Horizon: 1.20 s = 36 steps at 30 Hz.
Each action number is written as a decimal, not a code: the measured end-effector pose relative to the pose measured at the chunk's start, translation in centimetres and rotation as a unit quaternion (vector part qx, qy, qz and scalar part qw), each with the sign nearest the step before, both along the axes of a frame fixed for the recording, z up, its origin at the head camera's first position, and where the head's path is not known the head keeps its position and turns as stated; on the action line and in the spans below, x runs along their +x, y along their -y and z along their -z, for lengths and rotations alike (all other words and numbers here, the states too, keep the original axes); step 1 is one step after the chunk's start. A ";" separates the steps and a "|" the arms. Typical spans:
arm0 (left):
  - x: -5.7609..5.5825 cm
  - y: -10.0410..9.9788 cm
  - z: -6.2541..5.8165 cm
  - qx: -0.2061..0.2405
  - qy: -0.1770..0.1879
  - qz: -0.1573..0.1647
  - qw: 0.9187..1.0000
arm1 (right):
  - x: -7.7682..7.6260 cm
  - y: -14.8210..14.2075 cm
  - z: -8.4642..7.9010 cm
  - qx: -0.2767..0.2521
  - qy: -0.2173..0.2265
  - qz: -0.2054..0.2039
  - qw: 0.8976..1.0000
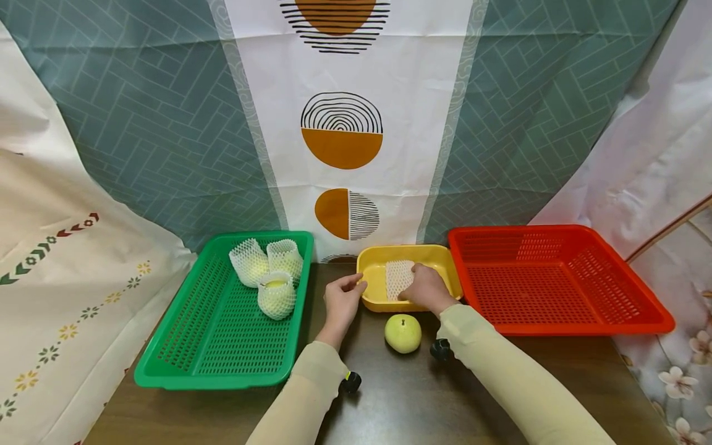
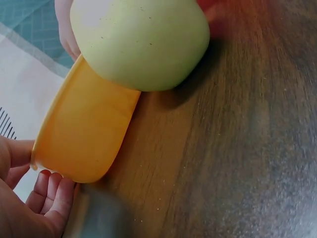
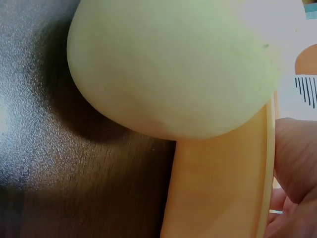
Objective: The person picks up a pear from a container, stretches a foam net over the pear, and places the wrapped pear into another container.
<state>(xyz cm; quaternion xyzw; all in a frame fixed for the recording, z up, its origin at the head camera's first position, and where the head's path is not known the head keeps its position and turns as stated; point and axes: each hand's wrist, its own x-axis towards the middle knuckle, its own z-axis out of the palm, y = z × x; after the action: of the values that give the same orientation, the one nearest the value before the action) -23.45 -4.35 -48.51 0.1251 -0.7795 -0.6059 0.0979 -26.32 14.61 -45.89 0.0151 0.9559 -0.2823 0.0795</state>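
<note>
A yellow basin (image 1: 372, 262) stands at the back of the table. My left hand (image 1: 342, 303) is at its left end, with thumb and fingers about the rim in the left wrist view. Inside the basin lies a white foam fruit net (image 1: 396, 279), flat. My right hand (image 1: 428, 287) reaches over the basin's front rim and grips the net by its right side; in the right wrist view the rim hides its fingertips. A bare yellow-green pear (image 1: 403, 334) stands stem up on the table in front of the basin, between my wrists, touched by neither hand.
On the left stands a green basket (image 1: 222, 377) with three pears in foam nets (image 1: 276, 295) at its far right corner. A red basket (image 1: 534, 296) stands close against the basin's right end. A patterned curtain (image 1: 339, 204) hangs behind the table (image 1: 389, 408).
</note>
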 end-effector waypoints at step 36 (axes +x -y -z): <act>0.4 -0.5 -1.2 -0.036 0.015 0.013 0.999 | 2.4 -1.4 -4.4 -0.126 -0.164 -0.003 0.978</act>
<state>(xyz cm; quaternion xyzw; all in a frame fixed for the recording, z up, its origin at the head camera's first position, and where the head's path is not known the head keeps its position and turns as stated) -23.06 -3.87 -47.28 0.1203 -0.8040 -0.5764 0.0824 -23.95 16.01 -41.45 -0.0446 0.9128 -0.3988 -0.0762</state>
